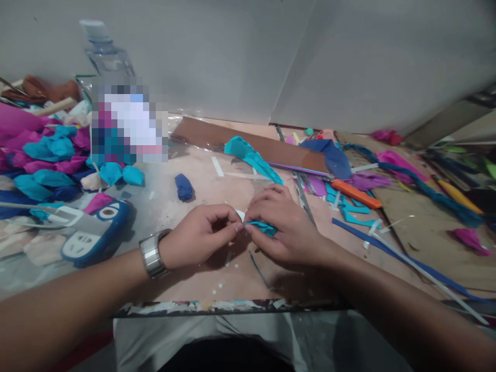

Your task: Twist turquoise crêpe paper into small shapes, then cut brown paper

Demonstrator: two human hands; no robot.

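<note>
Over the middle of the table, my left hand (211, 232) and my right hand (281, 222) meet at the fingertips. A small piece of turquoise crepe paper (265, 228) is gripped in my right hand, its narrow end reaching my left thumb and forefinger. These are pinched together at that end. A white round edge (241, 215) shows behind the fingertips; I cannot tell what it belongs to. Just beyond my right hand a longer turquoise crepe strip (251, 155) lies curved. A dark blue rolled paper piece (183, 187) sits beyond my left hand.
Left: a heap of pink and turquoise paper pieces (50, 144), a blue-and-white corded device (96, 232) and a clear bottle (110, 57). Behind lies a brown paper strip (217, 138). At right are an orange cutter (355, 194), a blue strip (387, 247) and cardboard (422, 212).
</note>
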